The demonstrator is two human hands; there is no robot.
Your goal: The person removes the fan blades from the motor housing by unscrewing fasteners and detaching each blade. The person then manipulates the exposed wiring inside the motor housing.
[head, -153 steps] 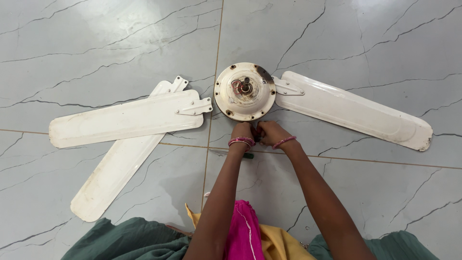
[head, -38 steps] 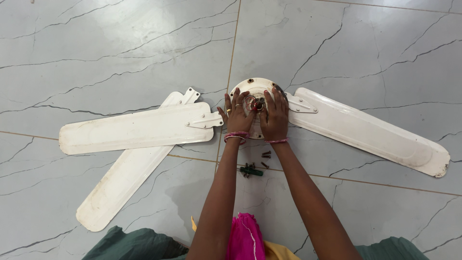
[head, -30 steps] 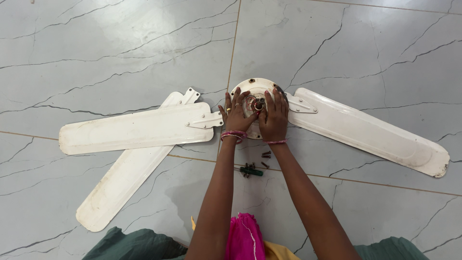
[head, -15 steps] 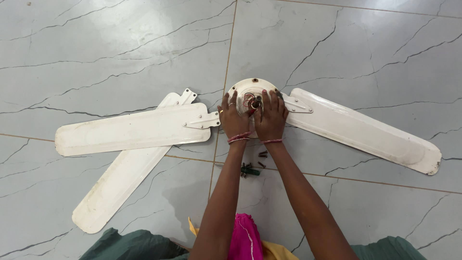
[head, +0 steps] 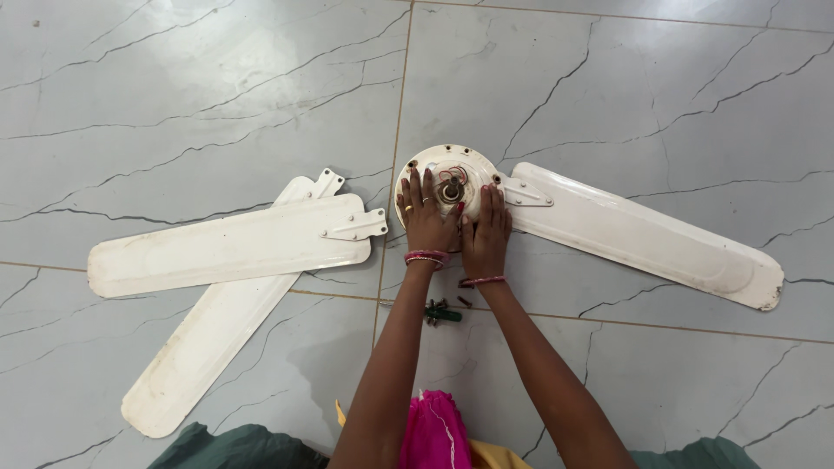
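A round white ceiling-fan motor (head: 452,165) lies on the grey tiled floor, its shaft and red wires facing up. My left hand (head: 426,221) rests flat on its near left side, fingers spread. My right hand (head: 486,236) lies flat on its near right edge, fingers together. One white blade (head: 643,234) is still joined to the motor on the right. Two loose white blades lie to the left: one (head: 230,247) across the other (head: 217,321).
Small dark screws (head: 463,301) and a green-handled tool (head: 441,313) lie on the floor between my forearms. Green, pink and yellow cloth (head: 430,439) is at the bottom edge. Tile joints cross the floor (head: 217,78).
Five seconds ago both hands were on the floor just below the motor. They then moved onto the motor. In the last second my right hand slid back toward the motor's near edge.
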